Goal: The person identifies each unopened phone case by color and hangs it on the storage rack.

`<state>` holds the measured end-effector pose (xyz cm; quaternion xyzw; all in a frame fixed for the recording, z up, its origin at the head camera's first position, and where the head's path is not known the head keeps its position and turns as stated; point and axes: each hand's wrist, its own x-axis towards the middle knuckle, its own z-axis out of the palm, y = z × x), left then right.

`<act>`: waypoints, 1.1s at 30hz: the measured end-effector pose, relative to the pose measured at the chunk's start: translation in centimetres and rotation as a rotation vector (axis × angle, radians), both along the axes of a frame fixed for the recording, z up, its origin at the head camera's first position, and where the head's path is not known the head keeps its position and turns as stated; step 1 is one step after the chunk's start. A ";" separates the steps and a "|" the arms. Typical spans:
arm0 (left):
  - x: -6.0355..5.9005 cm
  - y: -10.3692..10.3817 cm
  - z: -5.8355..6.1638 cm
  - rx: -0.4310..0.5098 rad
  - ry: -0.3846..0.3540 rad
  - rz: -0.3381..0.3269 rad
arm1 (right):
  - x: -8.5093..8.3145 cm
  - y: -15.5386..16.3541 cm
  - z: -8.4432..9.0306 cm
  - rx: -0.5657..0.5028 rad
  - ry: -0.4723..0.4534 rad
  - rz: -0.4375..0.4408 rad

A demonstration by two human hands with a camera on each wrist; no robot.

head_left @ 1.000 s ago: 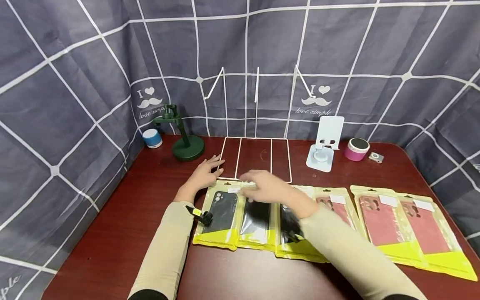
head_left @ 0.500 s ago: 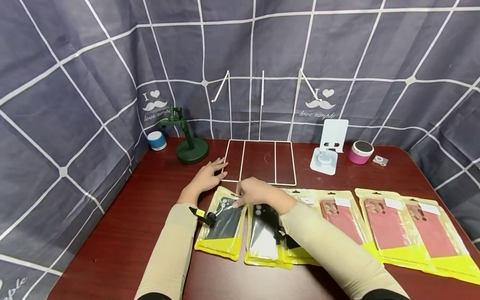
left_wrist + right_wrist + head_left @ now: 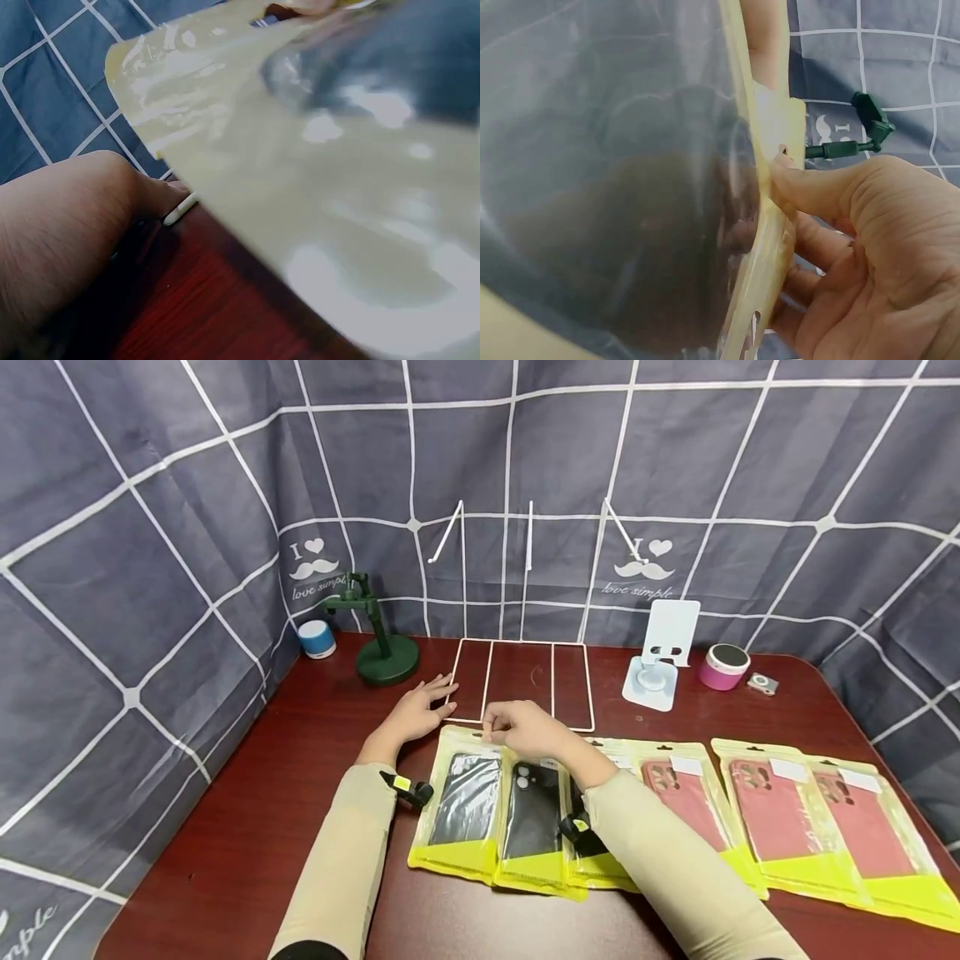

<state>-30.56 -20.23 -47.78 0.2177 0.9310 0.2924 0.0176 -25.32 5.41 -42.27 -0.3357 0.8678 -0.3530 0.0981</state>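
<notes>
Right wrist view: the right hand (image 3: 855,255) pinches the top edge of a yellow-backed packet (image 3: 630,187) holding a dark phone case, thumb on the header strip near its hang hole, the other fingers curled behind. From the head view the same hand (image 3: 525,731) sits at the upper end of the leftmost packet (image 3: 462,806), which overlaps the next dark-case packet (image 3: 534,814) (its bottom corner rides over the neighbour).

The left hand (image 3: 420,710) lies flat and relaxed on the table (image 3: 225,827), fingers spread and holding nothing, its fingertips touching the near left corner of the white wire rack (image 3: 521,685). In the left wrist view the packet's glossy film (image 3: 315,165) fills most of the frame just beside that hand (image 3: 67,240).

To handle the packet well, I would keep the pinch on the stiff header, not the slippery film, and lift it straight so it does not drag its neighbour along.

Room is tight to the right, where pink-case packets (image 3: 765,818) lie in an overlapping row toward the table's right edge. Behind stand the green stand (image 3: 382,652), a blue speaker (image 3: 317,637), a white phone holder (image 3: 660,656) and a pink speaker (image 3: 723,666). The open ground is the table to the left and near the front edge.
</notes>
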 end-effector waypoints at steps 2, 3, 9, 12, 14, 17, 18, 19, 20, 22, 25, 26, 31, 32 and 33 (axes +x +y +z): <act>-0.1 0.0 0.0 -0.003 0.000 0.002 | 0.0 0.2 0.3 -0.046 0.004 -0.029; -0.2 0.0 0.0 -0.005 0.000 0.001 | 0.0 0.2 0.4 -0.075 0.009 -0.046; -0.3 0.0 -0.1 -0.016 0.021 -0.020 | 0.0 0.5 1.9 -0.342 0.003 -0.175; -0.2 -0.1 -0.2 -0.026 0.054 -0.043 | 0.1 0.8 3.0 -0.448 -0.005 -0.205; -0.1 -0.2 -0.3 -0.030 0.061 -0.049 | 0.2 1.1 3.7 -0.494 0.003 -0.212; -0.1 -0.3 -0.3 -0.044 0.072 -0.044 | 0.2 1.7 4.8 -0.546 0.034 -0.214; 0.0 -0.2 -0.3 -0.043 0.073 -0.042 | 0.3 1.9 5.2 -0.557 0.053 -0.215; 0.0 -0.2 -0.3 -0.040 0.073 -0.039 | 0.3 2.1 5.7 -0.568 0.066 -0.215; 0.0 -0.2 -0.3 -0.040 0.079 -0.036 | 0.4 2.3 6.2 -0.577 0.080 -0.211; 0.0 -0.1 -0.2 -0.030 0.084 -0.032 | 0.6 2.8 7.3 -0.577 0.096 -0.204; 0.0 -0.1 -0.1 -0.017 0.075 -0.019 | 1.0 3.4 8.8 -0.557 0.086 -0.172; -0.1 -0.1 -0.1 -0.023 0.072 -0.013 | 1.1 3.6 9.2 -0.548 0.080 -0.157; -0.2 0.1 -0.2 -0.075 0.038 0.012 | 1.2 4.4 9.9 -0.508 0.046 -0.148; -0.2 0.1 -0.2 -0.083 0.035 0.013 | 1.3 4.5 9.9 -0.510 0.045 -0.164; -0.2 0.1 -0.3 -0.091 0.032 0.016 | 1.3 4.7 9.9 -0.513 0.048 -0.186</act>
